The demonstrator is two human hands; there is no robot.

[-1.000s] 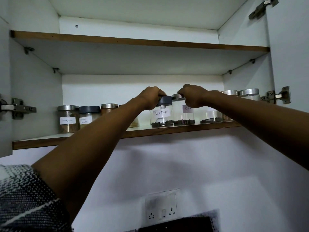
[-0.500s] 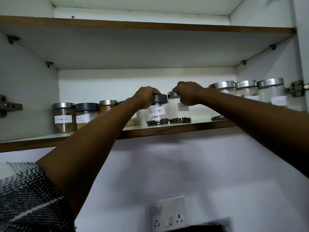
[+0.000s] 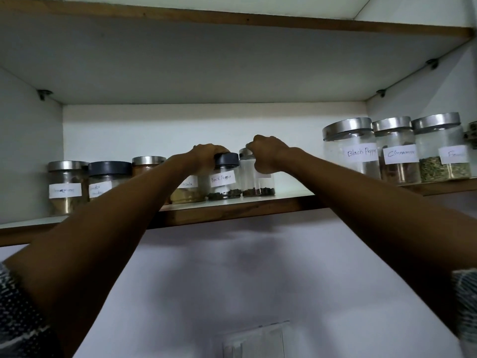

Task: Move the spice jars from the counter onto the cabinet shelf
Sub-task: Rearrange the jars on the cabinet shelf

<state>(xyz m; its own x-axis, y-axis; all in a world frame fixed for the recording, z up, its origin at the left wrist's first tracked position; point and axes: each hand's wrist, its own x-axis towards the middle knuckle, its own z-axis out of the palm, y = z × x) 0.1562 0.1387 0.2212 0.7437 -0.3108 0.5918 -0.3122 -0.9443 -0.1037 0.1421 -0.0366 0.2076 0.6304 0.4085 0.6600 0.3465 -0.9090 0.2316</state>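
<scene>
A dim white cabinet [image 3: 31,140] with wood-edged boards hangs above a pale wall [image 3: 322,267] with a socket plate [image 3: 255,342].

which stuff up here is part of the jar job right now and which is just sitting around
In the job:
left hand gripping the dark-lidded Black Pepper jar
right hand gripping the clear jar
shelf

Just sitting:
big Black Pepper jar
Cinnamon jar
wall socket

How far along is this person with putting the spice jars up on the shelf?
Well along, it seems. Several labelled jars already stand on the cabinet shelf, among them the cinnamon jar. In hand: the left hand grips the lid of the dark-lidded black pepper jar, and the right hand holds the clear jar beside it; both look set on the shelf. The counter is out of view, so what remains is unknown.
</scene>
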